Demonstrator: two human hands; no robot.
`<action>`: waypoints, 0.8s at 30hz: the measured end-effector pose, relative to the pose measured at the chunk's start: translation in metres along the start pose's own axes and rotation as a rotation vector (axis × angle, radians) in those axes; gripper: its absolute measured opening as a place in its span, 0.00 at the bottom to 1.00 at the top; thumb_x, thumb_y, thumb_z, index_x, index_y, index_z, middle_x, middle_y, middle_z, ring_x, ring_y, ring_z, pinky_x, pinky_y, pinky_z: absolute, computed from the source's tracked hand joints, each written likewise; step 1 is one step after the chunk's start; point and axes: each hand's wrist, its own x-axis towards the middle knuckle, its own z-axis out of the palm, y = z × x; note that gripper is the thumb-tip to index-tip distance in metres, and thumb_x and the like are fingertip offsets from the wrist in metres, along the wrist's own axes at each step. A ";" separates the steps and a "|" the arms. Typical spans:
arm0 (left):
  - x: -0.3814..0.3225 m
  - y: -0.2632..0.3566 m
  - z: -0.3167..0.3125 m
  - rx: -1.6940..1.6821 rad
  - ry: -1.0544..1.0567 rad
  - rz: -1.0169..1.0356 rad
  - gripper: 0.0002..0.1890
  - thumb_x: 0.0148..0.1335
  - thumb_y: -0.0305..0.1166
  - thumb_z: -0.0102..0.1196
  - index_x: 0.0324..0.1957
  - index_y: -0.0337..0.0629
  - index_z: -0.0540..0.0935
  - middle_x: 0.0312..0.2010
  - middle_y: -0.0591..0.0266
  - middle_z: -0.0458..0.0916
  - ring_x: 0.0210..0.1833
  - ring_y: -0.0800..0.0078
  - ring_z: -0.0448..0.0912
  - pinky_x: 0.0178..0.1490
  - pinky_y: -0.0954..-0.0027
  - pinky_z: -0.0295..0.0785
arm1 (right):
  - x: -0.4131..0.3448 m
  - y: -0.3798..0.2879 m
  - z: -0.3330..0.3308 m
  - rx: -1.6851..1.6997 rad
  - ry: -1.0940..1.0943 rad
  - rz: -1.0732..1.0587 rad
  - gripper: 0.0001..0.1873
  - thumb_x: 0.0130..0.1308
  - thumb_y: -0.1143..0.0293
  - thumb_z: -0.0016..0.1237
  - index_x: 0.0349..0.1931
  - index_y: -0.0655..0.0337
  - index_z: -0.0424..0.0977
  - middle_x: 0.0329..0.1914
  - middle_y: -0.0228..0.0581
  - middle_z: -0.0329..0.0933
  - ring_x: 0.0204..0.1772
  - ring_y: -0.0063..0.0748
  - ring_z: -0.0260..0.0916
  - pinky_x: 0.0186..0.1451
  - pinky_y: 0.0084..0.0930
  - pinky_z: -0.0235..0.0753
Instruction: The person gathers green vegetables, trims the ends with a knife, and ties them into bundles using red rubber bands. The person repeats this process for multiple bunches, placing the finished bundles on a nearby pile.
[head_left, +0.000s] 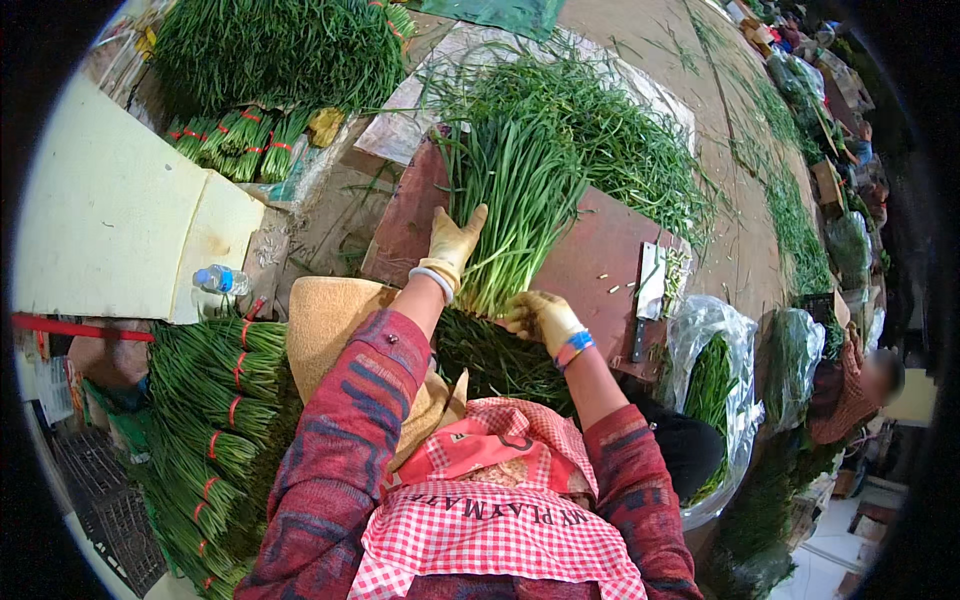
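Observation:
A thick loose bunch of garlic chives (517, 202) lies on a reddish-brown board (600, 255), its pale stalk ends towards me. My left hand (455, 244), in a thin pale glove, rests against the left side of the bunch. Its thumb stands apart from the fingers. Beside the stalk ends is my right hand (546, 316), gloved too, its fingers bent; whether they grip any stalks is hidden. A cleaver (649, 289) with a black handle lies on the board's right part, next to short cut stalk ends (676, 270).
Loose chives (600, 112) heap beyond the board on a pale sheet (405, 124). Red-banded bundles (232, 420) stack at left, near a foam box (112, 202) and water bottle (221, 280). A clear plastic bag (716, 322) of greens stands right. Another person (847, 390) is farther right.

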 end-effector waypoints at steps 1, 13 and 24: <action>0.004 -0.004 0.004 0.001 -0.042 -0.031 0.65 0.54 0.71 0.59 0.75 0.26 0.47 0.76 0.36 0.50 0.79 0.46 0.51 0.80 0.59 0.51 | 0.002 0.007 0.002 -0.117 0.013 0.011 0.21 0.76 0.52 0.44 0.47 0.64 0.77 0.34 0.41 0.84 0.30 0.32 0.82 0.33 0.24 0.79; -0.013 0.012 0.015 0.060 -0.082 0.167 0.62 0.54 0.68 0.62 0.72 0.23 0.53 0.65 0.33 0.70 0.67 0.43 0.71 0.69 0.56 0.68 | 0.053 0.024 -0.078 -0.293 0.391 -0.355 0.38 0.71 0.39 0.48 0.63 0.67 0.67 0.50 0.43 0.79 0.48 0.29 0.78 0.43 0.27 0.80; -0.043 -0.014 0.056 0.100 -0.085 0.366 0.61 0.49 0.60 0.71 0.73 0.31 0.52 0.63 0.33 0.69 0.65 0.39 0.71 0.68 0.51 0.67 | 0.051 0.009 0.010 -0.775 0.451 -0.327 0.35 0.72 0.60 0.43 0.73 0.69 0.51 0.56 0.72 0.74 0.56 0.68 0.74 0.57 0.52 0.76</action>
